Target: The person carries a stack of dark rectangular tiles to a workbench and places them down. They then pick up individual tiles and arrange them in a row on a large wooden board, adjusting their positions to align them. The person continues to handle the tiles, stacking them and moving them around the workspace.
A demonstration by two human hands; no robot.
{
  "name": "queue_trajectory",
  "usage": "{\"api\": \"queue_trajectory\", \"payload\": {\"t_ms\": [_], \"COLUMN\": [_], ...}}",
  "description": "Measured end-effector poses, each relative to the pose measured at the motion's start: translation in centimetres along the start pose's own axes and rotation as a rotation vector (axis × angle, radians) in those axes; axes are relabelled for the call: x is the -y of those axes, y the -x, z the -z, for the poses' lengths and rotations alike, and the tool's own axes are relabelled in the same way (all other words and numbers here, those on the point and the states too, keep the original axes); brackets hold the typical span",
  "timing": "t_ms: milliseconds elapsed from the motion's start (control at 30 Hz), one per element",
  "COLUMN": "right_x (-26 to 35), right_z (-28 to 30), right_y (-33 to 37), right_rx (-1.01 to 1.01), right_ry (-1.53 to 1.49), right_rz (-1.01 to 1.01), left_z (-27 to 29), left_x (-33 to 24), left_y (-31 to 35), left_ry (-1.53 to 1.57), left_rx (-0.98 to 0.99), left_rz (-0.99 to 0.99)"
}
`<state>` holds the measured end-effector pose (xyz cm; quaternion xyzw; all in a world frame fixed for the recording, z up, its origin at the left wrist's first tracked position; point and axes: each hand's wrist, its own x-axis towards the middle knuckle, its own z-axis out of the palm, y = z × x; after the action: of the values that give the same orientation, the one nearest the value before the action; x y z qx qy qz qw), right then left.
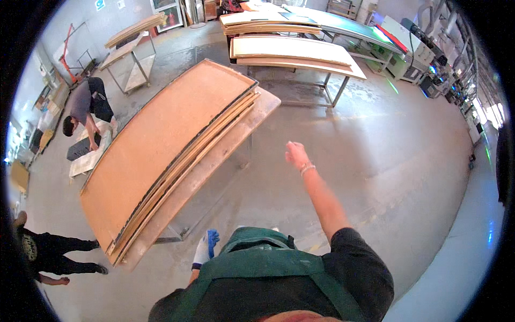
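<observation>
My left hand, in a white work glove with blue-coated fingers, hangs beside my body with the fingers loosely apart and nothing seen in it. My right hand is bare, stretched out over the floor, its fingers curled in with nothing visible in them. A bracelet circles that wrist. Nearest to both hands is a stack of thin wooden boards on a metal-legged table. The top board is orange-brown with a dark edge. Neither hand touches the stack.
At left one person bends over a dark block on a low pale platform. Another person stands at lower left. Tables with pale boards stand ahead, a board-laden trolley at far left, machinery at far right.
</observation>
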<state>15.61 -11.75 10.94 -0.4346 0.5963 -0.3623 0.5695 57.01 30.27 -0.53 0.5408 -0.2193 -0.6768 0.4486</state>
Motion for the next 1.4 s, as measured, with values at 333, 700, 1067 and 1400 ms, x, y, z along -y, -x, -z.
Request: {"api": "queue_trajectory", "payload": {"t_ms": [333, 700, 1067, 1400], "right_x": [10.2, 13.0, 8.3, 8.8], "right_z": [-2.5, -5.8, -2.5, -2.8], "right_y": [-25.9, -31.0, -35.4, -35.4], "right_rx": [-0.208, 0.018, 0.15, 0.676], "right_ry": [0.904, 0.969, 0.923, 0.355], "right_rz": [0.341, 0.2, 0.436, 0.091], "left_z": [-11.2, -13.1, -14.0, -14.4], "left_x": [-6.1, -13.4, -11.2, -13.2], "left_y": [-8.2, -18.9, -24.5, -24.8], "left_ry": [0.459, 0.714, 0.856, 0.937], "left_rx": [-0.266, -0.512, -0.862, -1.196], "left_rz": [-0.191, -0.22, -0.592, -0.644]}}
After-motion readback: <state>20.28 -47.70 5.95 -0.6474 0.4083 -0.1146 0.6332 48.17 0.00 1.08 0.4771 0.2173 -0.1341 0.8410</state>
